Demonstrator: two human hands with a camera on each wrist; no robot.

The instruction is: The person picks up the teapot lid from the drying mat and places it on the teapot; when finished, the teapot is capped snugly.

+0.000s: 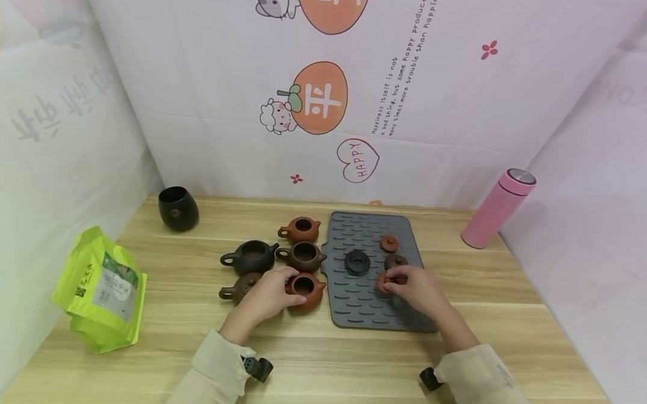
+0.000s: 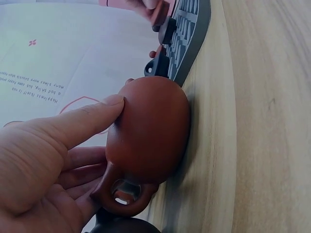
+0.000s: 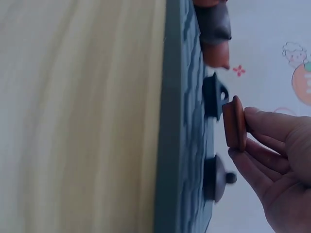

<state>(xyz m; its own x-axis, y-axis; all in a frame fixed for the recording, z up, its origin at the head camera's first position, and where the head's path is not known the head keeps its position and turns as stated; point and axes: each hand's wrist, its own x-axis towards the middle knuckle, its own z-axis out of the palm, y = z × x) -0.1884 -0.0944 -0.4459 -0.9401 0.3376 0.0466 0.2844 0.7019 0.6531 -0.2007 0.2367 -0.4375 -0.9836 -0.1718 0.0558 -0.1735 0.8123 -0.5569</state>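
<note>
Cream cloth sleeves point(image 1: 217, 375) lay in front of the grey ridged mat point(image 1: 361, 315). Left of the mat, the left hand point(image 1: 268, 295) held an open, smooth, round reddish clay teapot point(image 2: 148, 131) between thumb and fingers; over the mat, the right hand point(image 1: 419, 289) pinched a disc-shaped reddish clay lid point(image 3: 234, 125). A round black lid point(image 1: 357, 262), small orange lid point(image 1: 389, 243) and domed brown lid point(image 1: 395, 261) rested there. Left of the mat, a squat black teapot point(image 1: 247, 265), dark-brown teapot point(image 1: 304, 266) and small orange teapot point(image 1: 305, 238) also remained unlidded; one brown teapot point(image 1: 243, 288) seemed capped.

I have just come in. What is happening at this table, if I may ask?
A person's left hand holds a reddish open teapot, while the right hand pinches a small reddish lid over the grey mat. A black lid, an orange lid and a brown lid lie on the mat.
</note>
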